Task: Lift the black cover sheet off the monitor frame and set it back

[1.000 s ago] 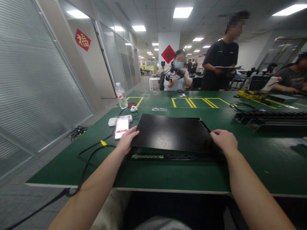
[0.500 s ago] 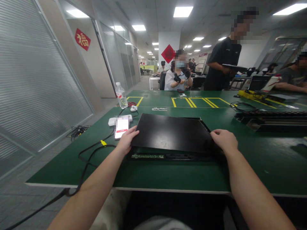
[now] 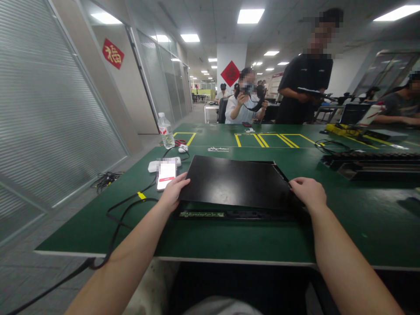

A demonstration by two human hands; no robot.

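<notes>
A glossy black display panel (image 3: pixel 232 181) lies slightly tilted over a black frame (image 3: pixel 259 215) on the green table. Along the frame's near side, a strip of green circuit board (image 3: pixel 201 214) shows; most of the frame is covered by the panel. At the panel's left edge, my left hand (image 3: pixel 173 191) is closed, thumb on top and fingers partly hidden beneath. My right hand (image 3: pixel 309 192) pinches at the right edge, where panel and frame rim (image 3: pixel 280 170) sit close together.
Left of the panel are a lit phone (image 3: pixel 166 176), a white device (image 3: pixel 152 166), a water bottle (image 3: pixel 166 131) and a black cable (image 3: pixel 123 214). Black metal bars (image 3: pixel 377 168) lie at right. Across the table, one person sits (image 3: pixel 244 105) and another stands (image 3: pixel 305 87).
My right hand has shifted very slightly right; the panel stays nearly still. Across the table, the seated person has raised a black strapped device, and the standing person has turned and shifted left.
</notes>
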